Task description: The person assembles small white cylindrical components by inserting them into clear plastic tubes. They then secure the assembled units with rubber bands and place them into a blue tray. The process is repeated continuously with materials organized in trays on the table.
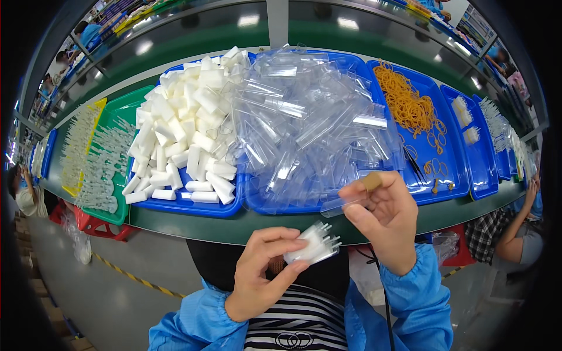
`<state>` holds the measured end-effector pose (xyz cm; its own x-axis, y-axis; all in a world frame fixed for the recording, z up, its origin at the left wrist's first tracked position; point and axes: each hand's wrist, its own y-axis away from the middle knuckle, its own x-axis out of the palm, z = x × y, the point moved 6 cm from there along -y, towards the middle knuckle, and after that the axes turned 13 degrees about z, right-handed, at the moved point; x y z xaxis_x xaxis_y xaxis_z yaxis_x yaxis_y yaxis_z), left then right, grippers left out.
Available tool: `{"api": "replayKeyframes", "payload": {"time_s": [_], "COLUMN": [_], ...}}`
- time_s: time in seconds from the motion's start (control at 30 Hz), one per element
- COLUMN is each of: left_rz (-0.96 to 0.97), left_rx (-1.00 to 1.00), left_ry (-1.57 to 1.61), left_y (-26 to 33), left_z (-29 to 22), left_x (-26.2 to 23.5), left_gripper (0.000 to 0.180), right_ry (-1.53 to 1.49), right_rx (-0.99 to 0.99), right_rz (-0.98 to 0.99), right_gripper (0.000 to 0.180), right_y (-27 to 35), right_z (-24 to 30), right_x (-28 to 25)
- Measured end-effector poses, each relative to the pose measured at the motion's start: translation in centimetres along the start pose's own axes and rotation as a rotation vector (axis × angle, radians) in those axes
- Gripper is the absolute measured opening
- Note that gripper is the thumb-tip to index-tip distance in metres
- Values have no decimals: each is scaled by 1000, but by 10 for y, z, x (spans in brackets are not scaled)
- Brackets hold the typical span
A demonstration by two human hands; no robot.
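Observation:
My left hand [263, 269] is closed around a bundle of white pieces [312, 245] with several thin, clear-tipped ends sticking out to the right. Up and to the right of it, my right hand [383, 213] pinches a clear plastic sleeve [342, 205] between thumb and fingers. A tan cover [372, 181] sits on one fingertip of that hand. Both hands are in front of the near edge of the bench, with the right one close to a blue tray [275, 209] heaped with clear plastic sleeves [316, 128].
White foam pieces [187, 117] fill a blue tray at left. Beyond it are a green tray [120, 216] and a yellow tray [75, 190] of small clear parts. Orange rubber bands [404, 93] and black tweezers [414, 164] lie in a blue tray at right. Other people sit on both sides.

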<state>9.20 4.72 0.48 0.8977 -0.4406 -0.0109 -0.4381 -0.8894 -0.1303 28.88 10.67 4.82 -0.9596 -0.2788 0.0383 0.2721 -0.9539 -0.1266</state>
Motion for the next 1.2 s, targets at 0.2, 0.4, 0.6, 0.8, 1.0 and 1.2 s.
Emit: {"api": "replayKeyframes", "payload": {"time_s": [0.2, 0.4, 0.6, 0.8, 1.0, 1.2], "left_rz": [-67, -88, -62, -94, -105, -192], "left_rx": [47, 52, 60, 65, 92, 14], "left_ry": [-74, -30, -204, -176, -210, -161], "left_y": [-2, 0, 5, 5, 2, 3], "left_z": [4, 1, -2, -3, -7, -7], "left_x": [-4, -4, -6, -8, -8, -3], "left_gripper": [33, 33, 32, 33, 33, 32], "right_ry": [322, 238, 203, 161, 155, 334], "right_rx": [-119, -201, -146, -27, -21, -183], "right_rz": [-4, -58, -21, 3, 18, 32], "right_gripper": [31, 30, 33, 30, 30, 33], "right_y": [0, -12, 8, 15, 18, 27], "right_z": [-10, -12, 7, 0, -5, -5], "right_x": [3, -9, 7, 10, 14, 19]}}
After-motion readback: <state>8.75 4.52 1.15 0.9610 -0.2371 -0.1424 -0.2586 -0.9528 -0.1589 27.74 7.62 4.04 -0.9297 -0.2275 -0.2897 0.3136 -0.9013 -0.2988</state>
